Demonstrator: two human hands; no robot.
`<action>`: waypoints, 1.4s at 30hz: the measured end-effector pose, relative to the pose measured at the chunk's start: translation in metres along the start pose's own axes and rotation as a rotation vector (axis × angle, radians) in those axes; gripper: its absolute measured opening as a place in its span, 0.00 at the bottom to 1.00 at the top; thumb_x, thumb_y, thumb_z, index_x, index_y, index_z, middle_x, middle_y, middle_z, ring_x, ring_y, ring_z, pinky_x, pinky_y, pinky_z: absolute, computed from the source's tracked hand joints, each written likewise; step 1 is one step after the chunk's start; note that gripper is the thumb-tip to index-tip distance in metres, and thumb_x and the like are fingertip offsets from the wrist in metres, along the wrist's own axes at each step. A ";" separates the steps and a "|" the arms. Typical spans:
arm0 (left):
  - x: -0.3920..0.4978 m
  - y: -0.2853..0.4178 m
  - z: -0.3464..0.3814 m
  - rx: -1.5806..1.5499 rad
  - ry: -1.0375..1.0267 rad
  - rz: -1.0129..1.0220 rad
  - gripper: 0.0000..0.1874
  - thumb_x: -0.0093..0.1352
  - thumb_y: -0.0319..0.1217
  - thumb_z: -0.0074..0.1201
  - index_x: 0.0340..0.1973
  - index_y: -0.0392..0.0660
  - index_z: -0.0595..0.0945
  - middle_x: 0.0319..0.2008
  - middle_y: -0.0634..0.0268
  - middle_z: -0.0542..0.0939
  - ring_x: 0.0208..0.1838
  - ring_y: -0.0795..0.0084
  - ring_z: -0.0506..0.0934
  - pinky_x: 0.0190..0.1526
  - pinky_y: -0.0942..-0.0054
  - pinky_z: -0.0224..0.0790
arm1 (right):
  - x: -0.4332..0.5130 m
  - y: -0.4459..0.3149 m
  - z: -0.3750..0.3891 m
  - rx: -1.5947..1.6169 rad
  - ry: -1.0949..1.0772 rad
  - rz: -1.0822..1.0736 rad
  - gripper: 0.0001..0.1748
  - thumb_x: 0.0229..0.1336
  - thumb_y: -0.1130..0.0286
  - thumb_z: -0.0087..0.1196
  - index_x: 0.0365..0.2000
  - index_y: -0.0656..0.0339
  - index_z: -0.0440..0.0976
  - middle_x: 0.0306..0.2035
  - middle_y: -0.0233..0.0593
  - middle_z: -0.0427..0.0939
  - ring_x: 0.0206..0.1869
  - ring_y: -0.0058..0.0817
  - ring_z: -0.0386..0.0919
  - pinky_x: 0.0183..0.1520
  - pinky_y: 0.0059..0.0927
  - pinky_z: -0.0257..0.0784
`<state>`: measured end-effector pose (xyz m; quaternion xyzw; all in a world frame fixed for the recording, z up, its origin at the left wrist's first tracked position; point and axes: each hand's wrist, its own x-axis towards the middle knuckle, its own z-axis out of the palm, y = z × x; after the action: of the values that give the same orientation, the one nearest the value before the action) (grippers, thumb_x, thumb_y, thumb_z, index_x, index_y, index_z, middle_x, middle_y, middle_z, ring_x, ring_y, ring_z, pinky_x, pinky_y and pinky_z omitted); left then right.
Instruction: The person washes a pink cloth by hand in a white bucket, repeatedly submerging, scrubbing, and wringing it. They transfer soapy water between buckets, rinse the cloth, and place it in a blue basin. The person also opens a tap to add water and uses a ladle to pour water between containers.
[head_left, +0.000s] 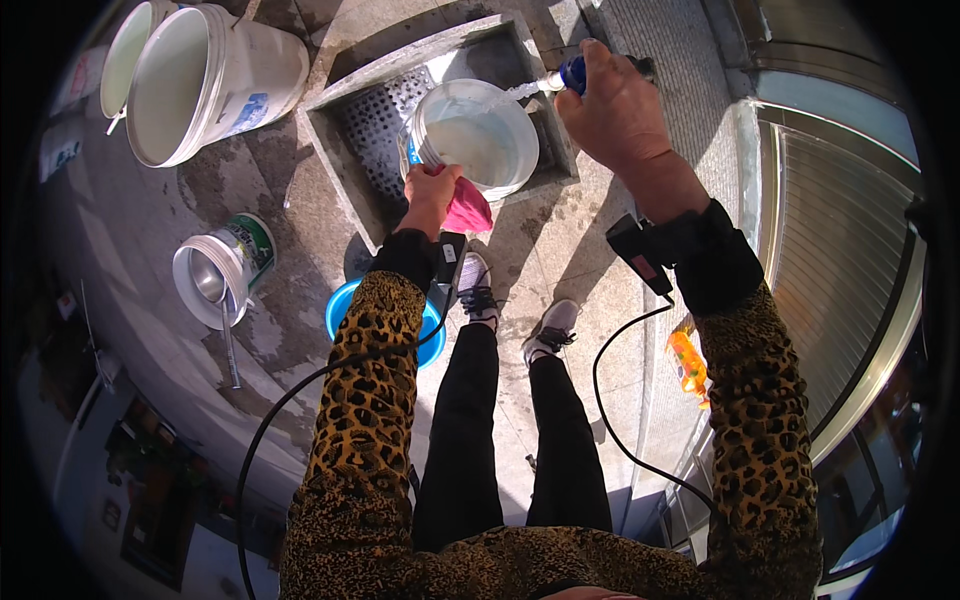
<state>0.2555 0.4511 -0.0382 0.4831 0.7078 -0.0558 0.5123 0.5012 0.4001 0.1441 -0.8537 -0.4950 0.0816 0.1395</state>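
My right hand (616, 112) grips a blue-handled tap (572, 76) at the upper right. Water (523, 91) runs from its pale spout into a white plastic bucket (529, 142), which holds some cloudy water. The bucket stands in a low concrete sink (339, 196) with a studded floor on its left side. At the bucket's near left rim, my left hand (430, 196) is closed around a bunched pink cloth (470, 207). The cloth hangs outside the bucket; my fingers partly hide the rim there.
Two large white buckets (259, 67) stand at the upper left. Below them, a smaller bucket (251, 238) holds a metal ladle (227, 315). A blue basin (433, 346) sits behind my left forearm. An orange package (687, 361) lies right of my shoes. Cables (600, 360) trail from both wrists.
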 end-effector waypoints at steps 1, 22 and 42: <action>0.002 -0.002 0.000 -0.003 -0.002 0.009 0.17 0.49 0.31 0.67 0.27 0.36 0.75 0.25 0.61 0.77 0.25 0.73 0.75 0.26 0.71 0.69 | 0.000 0.000 0.000 0.003 -0.015 0.015 0.20 0.44 0.66 0.57 0.34 0.68 0.65 0.28 0.56 0.75 0.29 0.50 0.78 0.33 0.43 0.77; 0.010 -0.025 0.013 -0.173 -0.060 -0.018 0.17 0.52 0.29 0.67 0.29 0.36 0.74 0.23 0.65 0.74 0.23 0.76 0.71 0.24 0.73 0.65 | 0.000 0.003 -0.007 0.027 0.042 -0.143 0.30 0.41 0.75 0.53 0.50 0.61 0.64 0.36 0.50 0.74 0.34 0.48 0.77 0.37 0.43 0.76; 0.012 -0.034 0.019 -0.150 -0.074 0.034 0.18 0.54 0.29 0.67 0.32 0.35 0.73 0.23 0.65 0.74 0.21 0.76 0.72 0.23 0.75 0.67 | 0.005 -0.002 -0.033 0.102 0.002 -0.280 0.22 0.40 0.81 0.46 0.42 0.71 0.64 0.29 0.55 0.71 0.33 0.51 0.71 0.36 0.46 0.68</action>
<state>0.2429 0.4297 -0.0706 0.4530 0.6823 -0.0120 0.5737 0.5117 0.4001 0.1763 -0.7684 -0.6041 0.0854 0.1933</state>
